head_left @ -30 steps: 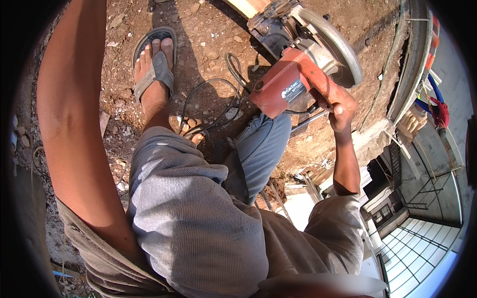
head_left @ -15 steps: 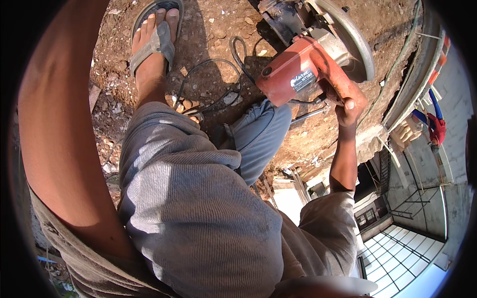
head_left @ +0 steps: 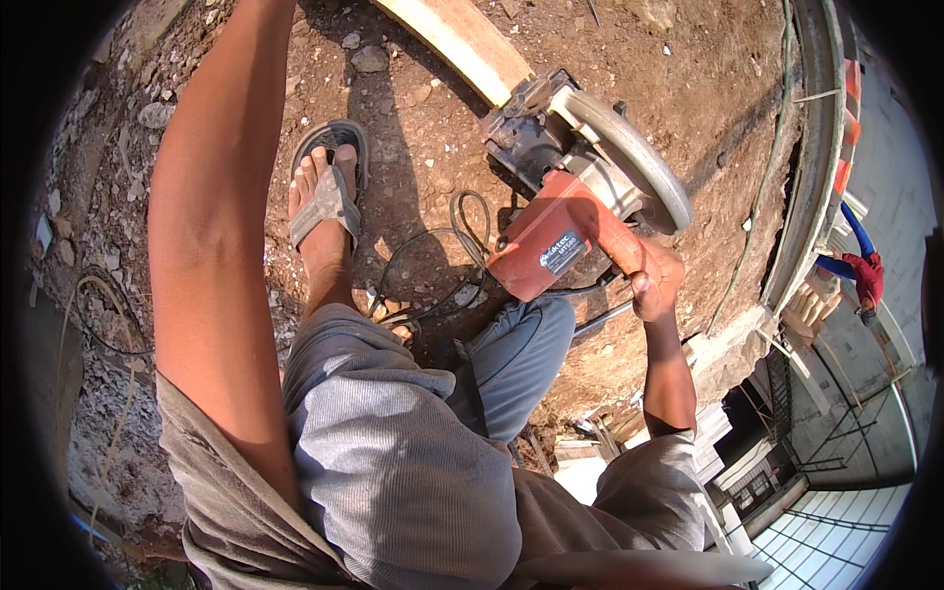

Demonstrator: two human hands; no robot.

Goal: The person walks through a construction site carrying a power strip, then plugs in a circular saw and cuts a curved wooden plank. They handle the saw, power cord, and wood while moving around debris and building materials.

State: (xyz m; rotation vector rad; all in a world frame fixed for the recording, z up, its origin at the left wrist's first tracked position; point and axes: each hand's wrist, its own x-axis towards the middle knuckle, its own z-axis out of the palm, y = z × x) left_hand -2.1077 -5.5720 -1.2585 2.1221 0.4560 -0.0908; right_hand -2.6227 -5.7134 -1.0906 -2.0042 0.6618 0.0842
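My right hand (head_left: 657, 280) is wrapped round the rear handle of a circular saw (head_left: 541, 241) with a red motor housing and a grey blade guard. At the top of the view, the saw's dusty base plate (head_left: 511, 133) meets the near end of a pale wooden board (head_left: 462, 39); whether it rests on the board I cannot tell. My left forearm (head_left: 216, 187) stretches up past the upper edge, so the left hand is out of sight. A dark power cord (head_left: 467, 221) loops on the ground beside the saw.
My sandalled foot (head_left: 329, 202) stands left of the saw on stony brown soil (head_left: 423, 147). Another hose or cable (head_left: 84, 295) lies at far left. A concrete edge (head_left: 811, 167) curves along the right, with a person in red (head_left: 865, 275) beyond it.
The view has shifted, bringing the wooden board into sight at the saw's base plate. My left forearm now appears farther right. My right hand keeps its grip on the saw.
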